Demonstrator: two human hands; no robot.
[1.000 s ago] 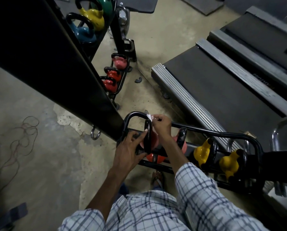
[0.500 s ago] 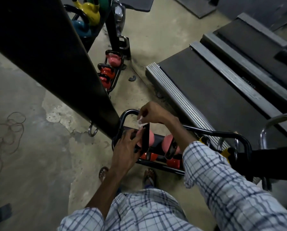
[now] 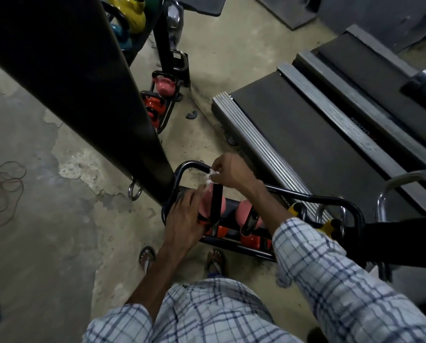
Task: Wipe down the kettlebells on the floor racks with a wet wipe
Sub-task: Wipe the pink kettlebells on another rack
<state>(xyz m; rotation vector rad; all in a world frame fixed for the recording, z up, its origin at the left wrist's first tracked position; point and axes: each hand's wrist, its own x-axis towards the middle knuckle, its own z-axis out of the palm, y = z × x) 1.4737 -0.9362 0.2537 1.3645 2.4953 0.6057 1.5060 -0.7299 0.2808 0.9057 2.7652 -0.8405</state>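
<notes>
Head view: a gym's patchy concrete floor (image 3: 46, 231), with a low floor rack (image 3: 325, 198) at the person's feet beside a treadmill (image 3: 318, 134).
Over the last second the right hand (image 3: 229, 172), pinching the white wet wipe (image 3: 210, 175), has moved from mid-handle to the far end of the pink kettlebell (image 3: 223, 205), which sits at the rack's left end. The left hand (image 3: 184, 216) still curls round its near side to steady it. The handle pass looks nearly finished, with the body likely next. The yellow kettlebells (image 3: 329, 227) and a second rack (image 3: 162, 100) beyond a black beam (image 3: 83, 82) remain.
</notes>
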